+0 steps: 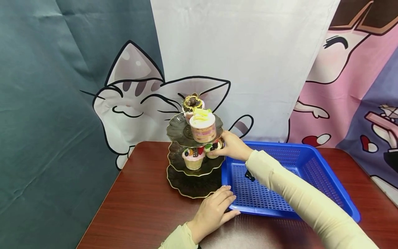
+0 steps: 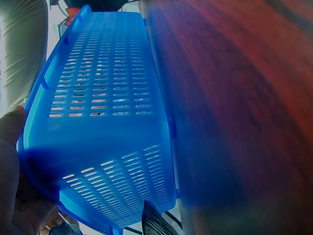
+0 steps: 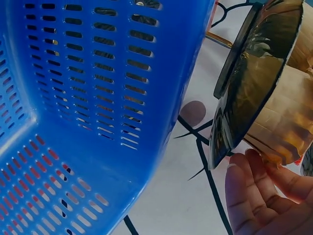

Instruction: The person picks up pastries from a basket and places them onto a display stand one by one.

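A three-tier dessert stand (image 1: 177, 128) with dark, gold-edged scalloped plates stands on the table. On its middle tier, my right hand (image 1: 231, 147) pinches a fruit-topped cupcake (image 1: 214, 149), thumb in front and fingers behind. The right wrist view shows the fingertips against the lower side of the cupcake's pale cup (image 3: 276, 112). Another cupcake (image 1: 193, 159) with pink cream, berries and chocolate sits to its left. Above are a layered cake cup (image 1: 203, 128) with yellow topping and a chocolate-topped one (image 1: 192, 102). My left hand (image 1: 212, 211) rests with extended fingers on the near-left corner of a blue basket (image 1: 292, 214).
The perforated basket stands right of the dessert stand, close beside its plates. A small black item (image 1: 249, 175) shows at the basket's floor. Under everything is a reddish-brown wooden table (image 1: 133, 204). A printed cloth (image 1: 248, 52) with a cartoon cat hangs behind.
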Motion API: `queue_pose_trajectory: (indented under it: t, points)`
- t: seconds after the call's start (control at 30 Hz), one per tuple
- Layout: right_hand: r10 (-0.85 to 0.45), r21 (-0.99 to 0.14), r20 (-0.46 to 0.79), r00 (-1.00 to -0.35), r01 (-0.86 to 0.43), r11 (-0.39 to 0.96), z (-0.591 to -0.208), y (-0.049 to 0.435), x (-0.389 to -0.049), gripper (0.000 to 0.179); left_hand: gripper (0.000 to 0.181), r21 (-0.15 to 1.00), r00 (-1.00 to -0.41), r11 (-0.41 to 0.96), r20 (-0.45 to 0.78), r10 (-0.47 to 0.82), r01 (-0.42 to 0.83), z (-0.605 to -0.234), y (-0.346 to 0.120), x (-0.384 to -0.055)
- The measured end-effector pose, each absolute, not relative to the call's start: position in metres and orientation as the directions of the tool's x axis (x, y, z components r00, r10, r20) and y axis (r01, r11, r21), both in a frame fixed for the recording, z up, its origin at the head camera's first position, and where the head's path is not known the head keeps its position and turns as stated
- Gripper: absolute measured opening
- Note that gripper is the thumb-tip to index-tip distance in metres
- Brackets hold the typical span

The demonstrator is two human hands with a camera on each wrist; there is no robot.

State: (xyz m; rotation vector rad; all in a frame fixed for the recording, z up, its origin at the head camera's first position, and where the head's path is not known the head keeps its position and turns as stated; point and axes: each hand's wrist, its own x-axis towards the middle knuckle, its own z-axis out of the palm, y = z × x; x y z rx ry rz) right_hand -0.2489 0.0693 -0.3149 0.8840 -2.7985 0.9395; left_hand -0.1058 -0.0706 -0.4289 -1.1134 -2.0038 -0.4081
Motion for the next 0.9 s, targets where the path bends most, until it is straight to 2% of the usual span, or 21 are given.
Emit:
queue_pose_trajectory:
  t: [0.63, 0.9]
  points:
    - [-0.489, -0.549, 0.191, -0.851, -0.506, 0.665, -0.3122, 0.0729, -0.2451, 0.058, 0.036, -0.089, -0.31, 0.564, 0.76, 0.571, 0.821, -0.4296, -0.0704, -0.1053]
    - [-0.483, -0.52, 0.192, -0.854, -0.506, 0.688, -0.3105, 0.0762, -0.2437, 0.047, 0.036, -0.09, -0.31, 0.565, 0.761, 0.57, 0.82, -0.4298, -0.0705, -0.1052]
